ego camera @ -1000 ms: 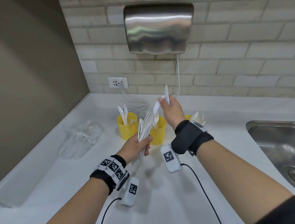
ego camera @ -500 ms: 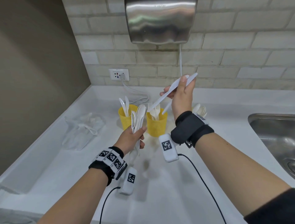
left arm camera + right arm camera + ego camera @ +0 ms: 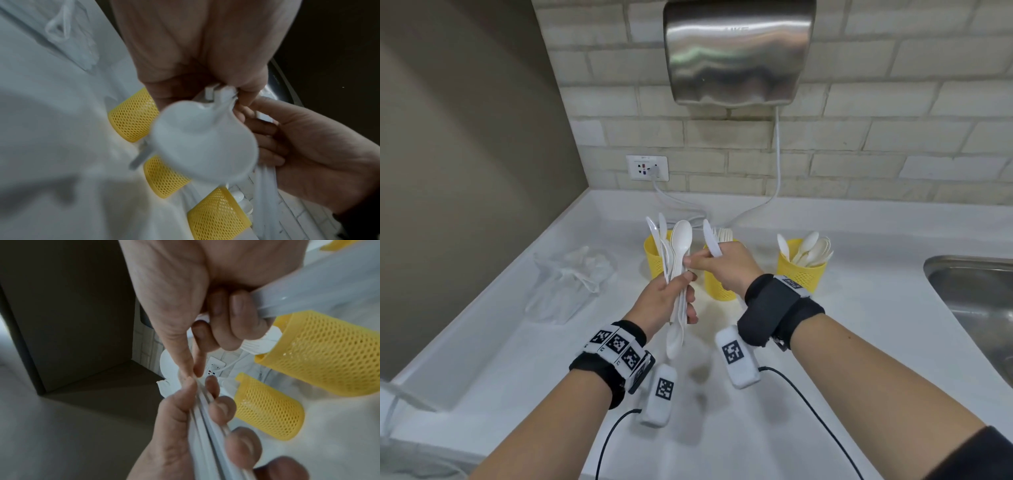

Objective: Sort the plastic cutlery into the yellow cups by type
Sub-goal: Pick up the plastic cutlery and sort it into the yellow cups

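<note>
**One hand stocks, the other picks**

Here your left hand (image 3: pixel 671 301) grips the unsorted cutlery bundle (image 3: pixel 678 260) upright, near the three yellow cups (image 3: pixel 802 270), so types show. Your right hand (image 3: pixel 726 263) keeps a knife (image 3: pixel 711 239) curled in its fingers while thumb and forefinger pinch at the bundle.

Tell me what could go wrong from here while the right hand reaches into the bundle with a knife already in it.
1. The right hand holds a knife in its curled fingers while thumb and forefinger pinch at the bundle; the knife may slip.
2. The left hand grips a mixed, loose bundle; pulling one piece may drag others onto the counter.
3. The knife could be dropped into the nearby middle cup, which holds forks.
</note>
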Demonstrator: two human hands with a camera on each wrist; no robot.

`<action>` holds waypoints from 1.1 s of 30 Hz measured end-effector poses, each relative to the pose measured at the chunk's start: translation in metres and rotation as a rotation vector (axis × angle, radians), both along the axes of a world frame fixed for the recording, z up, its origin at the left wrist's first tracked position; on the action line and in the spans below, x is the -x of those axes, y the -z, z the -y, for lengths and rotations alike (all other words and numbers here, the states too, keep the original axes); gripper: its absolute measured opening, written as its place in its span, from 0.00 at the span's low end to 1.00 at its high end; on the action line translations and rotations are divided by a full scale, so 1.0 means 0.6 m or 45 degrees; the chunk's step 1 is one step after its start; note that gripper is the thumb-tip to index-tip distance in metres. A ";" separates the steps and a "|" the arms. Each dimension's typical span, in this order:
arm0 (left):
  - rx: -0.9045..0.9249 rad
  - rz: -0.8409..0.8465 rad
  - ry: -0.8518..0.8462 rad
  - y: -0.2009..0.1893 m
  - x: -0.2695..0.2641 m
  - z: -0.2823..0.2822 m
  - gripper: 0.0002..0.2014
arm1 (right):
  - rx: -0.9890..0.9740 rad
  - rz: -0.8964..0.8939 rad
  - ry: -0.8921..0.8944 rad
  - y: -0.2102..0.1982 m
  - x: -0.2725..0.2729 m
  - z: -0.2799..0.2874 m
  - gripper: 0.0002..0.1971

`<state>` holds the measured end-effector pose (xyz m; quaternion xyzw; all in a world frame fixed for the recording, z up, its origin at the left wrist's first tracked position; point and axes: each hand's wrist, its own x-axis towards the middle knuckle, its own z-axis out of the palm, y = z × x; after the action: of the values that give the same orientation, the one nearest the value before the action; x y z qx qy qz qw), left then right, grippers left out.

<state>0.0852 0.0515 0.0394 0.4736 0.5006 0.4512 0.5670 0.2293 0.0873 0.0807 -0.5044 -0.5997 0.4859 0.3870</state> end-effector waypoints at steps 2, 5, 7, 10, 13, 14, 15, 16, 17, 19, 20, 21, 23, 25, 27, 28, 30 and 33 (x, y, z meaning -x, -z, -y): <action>0.008 -0.008 -0.042 -0.002 0.003 0.003 0.12 | -0.031 0.076 0.033 -0.001 0.005 -0.002 0.07; 0.010 -0.024 -0.117 -0.004 0.008 0.007 0.14 | -0.090 0.087 0.114 0.002 0.015 -0.015 0.11; 0.018 -0.015 -0.156 -0.003 0.014 0.010 0.12 | -0.057 -0.003 0.179 0.002 0.020 -0.028 0.11; 0.033 0.023 -0.202 0.002 0.030 0.009 0.08 | 0.024 -0.194 0.149 -0.007 0.025 -0.034 0.05; 0.043 0.008 -0.263 0.008 0.048 0.002 0.09 | 0.047 -0.262 0.055 -0.007 0.035 -0.042 0.05; 0.040 0.004 -0.279 0.010 0.055 -0.003 0.09 | 0.044 -0.266 0.053 -0.006 0.041 -0.050 0.05; 0.035 -0.001 -0.291 0.012 0.061 -0.007 0.09 | 0.034 -0.247 0.055 -0.006 0.047 -0.058 0.06; 0.035 -0.005 -0.300 0.014 0.068 -0.011 0.09 | 0.026 -0.226 0.053 -0.006 0.053 -0.068 0.07; 0.037 -0.006 -0.304 0.015 0.073 -0.015 0.09 | 0.027 -0.200 0.046 -0.006 0.060 -0.077 0.10; 0.043 -0.001 -0.297 0.017 0.085 -0.020 0.08 | 0.019 -0.134 0.033 -0.012 0.071 -0.093 0.14; 0.046 0.002 -0.288 0.017 0.090 -0.022 0.08 | -0.014 -0.080 0.031 -0.018 0.076 -0.098 0.14; 0.050 0.006 -0.276 0.017 0.095 -0.024 0.07 | -0.068 -0.012 0.037 -0.023 0.081 -0.102 0.15; 0.065 0.014 -0.257 0.019 0.104 -0.026 0.07 | -0.217 0.119 0.071 -0.026 0.085 -0.107 0.18; 0.082 0.017 -0.247 0.024 0.113 -0.028 0.06 | -0.336 0.075 0.114 -0.023 0.089 -0.112 0.18; 0.098 0.018 -0.239 0.030 0.120 -0.029 0.06 | -0.352 -0.108 0.190 -0.021 0.093 -0.117 0.17; 0.104 0.018 -0.236 0.033 0.122 -0.029 0.07 | -0.342 -0.206 0.213 -0.020 0.096 -0.120 0.15; 0.113 0.021 -0.229 0.039 0.125 -0.028 0.07 | -0.340 -0.330 0.209 -0.017 0.102 -0.126 0.09; 0.117 0.007 -0.213 0.046 0.128 -0.028 0.07 | -0.422 -0.191 0.226 -0.008 0.113 -0.138 0.09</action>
<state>0.0084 0.0686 0.0118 0.4022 0.5571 0.4749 0.5498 0.1616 0.1703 0.0856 -0.4470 -0.5943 0.3807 0.5496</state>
